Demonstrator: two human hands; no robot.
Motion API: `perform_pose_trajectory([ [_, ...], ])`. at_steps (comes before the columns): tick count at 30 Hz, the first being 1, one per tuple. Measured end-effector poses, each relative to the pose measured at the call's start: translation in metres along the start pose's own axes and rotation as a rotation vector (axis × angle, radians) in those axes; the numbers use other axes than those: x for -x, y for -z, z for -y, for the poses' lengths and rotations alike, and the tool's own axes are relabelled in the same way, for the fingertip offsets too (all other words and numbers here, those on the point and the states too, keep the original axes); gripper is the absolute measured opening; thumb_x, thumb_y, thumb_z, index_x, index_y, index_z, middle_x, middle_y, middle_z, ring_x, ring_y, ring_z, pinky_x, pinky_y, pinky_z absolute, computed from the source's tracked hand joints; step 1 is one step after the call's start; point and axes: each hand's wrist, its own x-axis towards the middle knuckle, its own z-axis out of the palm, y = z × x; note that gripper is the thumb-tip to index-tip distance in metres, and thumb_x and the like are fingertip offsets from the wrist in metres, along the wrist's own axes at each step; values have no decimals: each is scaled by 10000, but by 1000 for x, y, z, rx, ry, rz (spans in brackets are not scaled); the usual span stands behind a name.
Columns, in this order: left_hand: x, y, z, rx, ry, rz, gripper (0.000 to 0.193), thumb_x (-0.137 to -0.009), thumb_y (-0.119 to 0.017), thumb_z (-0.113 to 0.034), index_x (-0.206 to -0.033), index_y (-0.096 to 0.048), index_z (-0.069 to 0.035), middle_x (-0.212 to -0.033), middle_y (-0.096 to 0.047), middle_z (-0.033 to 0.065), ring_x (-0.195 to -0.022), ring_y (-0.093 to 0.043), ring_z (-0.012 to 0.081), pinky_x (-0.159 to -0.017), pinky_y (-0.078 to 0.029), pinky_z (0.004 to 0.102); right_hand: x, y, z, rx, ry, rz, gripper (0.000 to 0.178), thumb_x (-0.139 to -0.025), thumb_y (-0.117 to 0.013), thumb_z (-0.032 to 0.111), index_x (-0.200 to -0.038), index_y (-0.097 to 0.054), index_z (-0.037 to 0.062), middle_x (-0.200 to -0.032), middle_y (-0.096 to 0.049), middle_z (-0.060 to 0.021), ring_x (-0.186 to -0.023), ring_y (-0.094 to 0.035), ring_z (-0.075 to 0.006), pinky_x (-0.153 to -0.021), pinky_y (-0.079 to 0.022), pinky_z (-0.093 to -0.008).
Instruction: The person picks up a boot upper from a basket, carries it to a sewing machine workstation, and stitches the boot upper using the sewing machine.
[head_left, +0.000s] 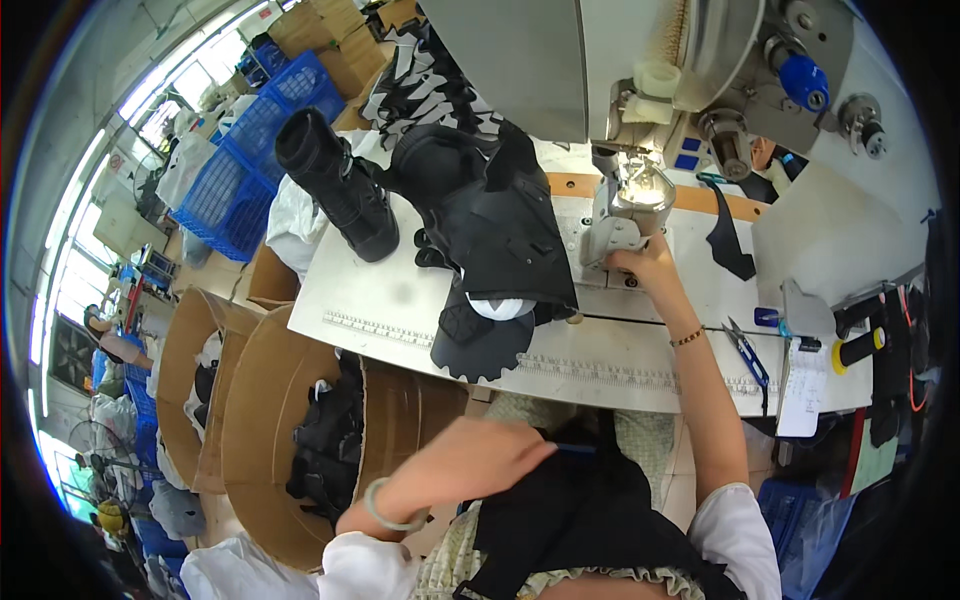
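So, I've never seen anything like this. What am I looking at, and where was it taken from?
No robot here: these are a person's own hands. The one picture comes from a wide fisheye camera worn on the head, looking down, so straight edges bend near its rim. The big pale machine is a sewing machine. The right hand reaches in at its lower head. The left hand, blurred, is above the lap; I can't tell whether either hand holds anything. On the white table are a black boot-like piece, a pile of black pieces and blue-handled snips. Open cardboard boxes stand at the left.
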Motion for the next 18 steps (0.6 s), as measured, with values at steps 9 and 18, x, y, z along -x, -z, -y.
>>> perform_pose_trajectory([
  [9,-52,71,19,-222,527,-897,179,-825,-523,-197,-814,-584,-30,-738,-614,140,-691,-598,295,-600,-452,354,0,-6,2,7,108,-25,437,-567,-625,-24,-994,-536,-4,-839,-601,-79,-725,-573,-155,-664,-461,-256],
  [18,-79,59,87,452,465,-846,212,-809,-601,-205,-789,-531,-6,-599,-480,9,-571,-468,82,-533,-384,224,2,-3,7,-42,44,20,478,-566,-628,-32,-1028,-505,-21,-876,-594,-89,-776,-567,-164,-692,-453,-260],
])
